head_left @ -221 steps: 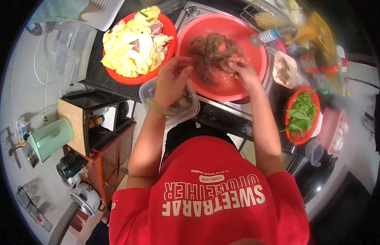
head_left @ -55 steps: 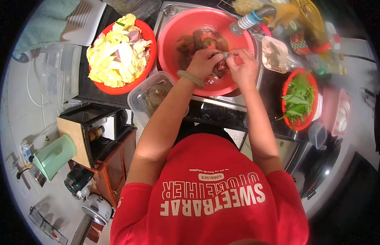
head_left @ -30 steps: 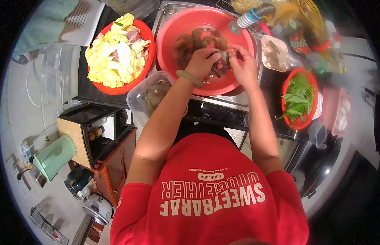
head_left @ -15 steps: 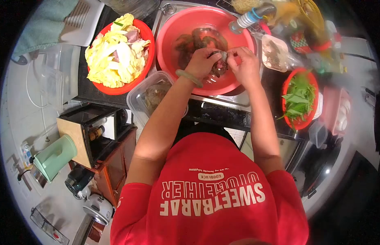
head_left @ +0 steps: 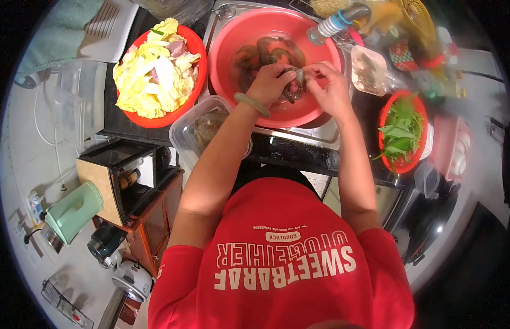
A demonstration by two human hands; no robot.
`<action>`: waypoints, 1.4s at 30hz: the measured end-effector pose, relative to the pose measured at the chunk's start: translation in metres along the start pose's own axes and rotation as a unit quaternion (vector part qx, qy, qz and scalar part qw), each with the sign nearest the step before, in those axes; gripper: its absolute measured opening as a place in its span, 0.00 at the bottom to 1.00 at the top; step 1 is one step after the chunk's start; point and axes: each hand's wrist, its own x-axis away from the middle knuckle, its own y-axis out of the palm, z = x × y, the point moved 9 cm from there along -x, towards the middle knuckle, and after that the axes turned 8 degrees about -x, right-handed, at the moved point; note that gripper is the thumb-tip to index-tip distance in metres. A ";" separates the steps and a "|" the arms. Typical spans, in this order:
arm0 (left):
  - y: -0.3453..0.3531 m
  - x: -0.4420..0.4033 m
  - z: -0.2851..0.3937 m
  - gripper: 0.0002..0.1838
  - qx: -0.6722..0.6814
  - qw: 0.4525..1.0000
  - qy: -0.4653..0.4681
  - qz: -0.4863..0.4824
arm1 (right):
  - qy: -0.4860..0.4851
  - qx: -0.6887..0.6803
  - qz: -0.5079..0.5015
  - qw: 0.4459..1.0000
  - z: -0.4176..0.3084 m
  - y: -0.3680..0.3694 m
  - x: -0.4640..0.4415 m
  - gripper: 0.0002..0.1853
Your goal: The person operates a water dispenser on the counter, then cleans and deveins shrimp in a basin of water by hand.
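Note:
A dark, striped shrimp (head_left: 295, 89) is held over the pink basin (head_left: 224, 41), its body curled downward. My left hand (head_left: 270, 83) has its fingers closed round one side of it. At the other end, the thumb and fingers of my right hand (head_left: 328, 89) pinch together against it; the exact spot is partly hidden. Several more shrimp (head_left: 277, 48) lie in shallow water in the basin. Under my left forearm, a clear plastic container (head_left: 181, 134) holds greyish shrimp-like pieces (head_left: 207, 129), partly covered by the arm.
The basin rests in a metal sink (head_left: 329, 137), with a faucet (head_left: 327, 28) above its right rim. To the left is a red bowl (head_left: 201, 66) of cabbage leaves (head_left: 156, 71). On the right are a white tray (head_left: 369, 71) and a red basket (head_left: 384, 112) of green leaves (head_left: 402, 131).
The shrimp is turned slightly and more of its striped body shows between my hands. My right hand has shifted slightly right and down; the left has barely moved.

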 end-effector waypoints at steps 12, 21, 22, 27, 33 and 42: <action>0.004 0.003 -0.003 0.10 0.009 1.000 -0.028 -0.003 | -0.121 0.169 0.028 0.978 -0.024 0.006 -0.002 0.04; 0.003 0.001 -0.008 0.11 0.058 0.997 -0.040 -0.013 | -0.060 0.099 0.090 0.989 -0.007 -0.006 0.002 0.04; 0.003 0.001 -0.008 0.11 0.048 0.998 -0.038 -0.016 | -0.045 0.090 0.091 0.991 -0.004 -0.007 0.003 0.04; 0.002 -0.002 -0.013 0.10 0.060 0.997 -0.034 -0.021 | 0.003 0.051 0.109 0.993 0.007 -0.013 0.004 0.05; 0.000 0.002 -0.002 0.10 0.043 0.998 -0.037 0.004 | 0.017 -0.013 0.139 0.990 0.030 -0.018 0.006 0.05; -0.009 -0.004 -0.014 0.10 0.087 0.996 -0.026 0.019 | 0.137 -0.219 0.183 0.948 0.090 -0.022 0.012 0.06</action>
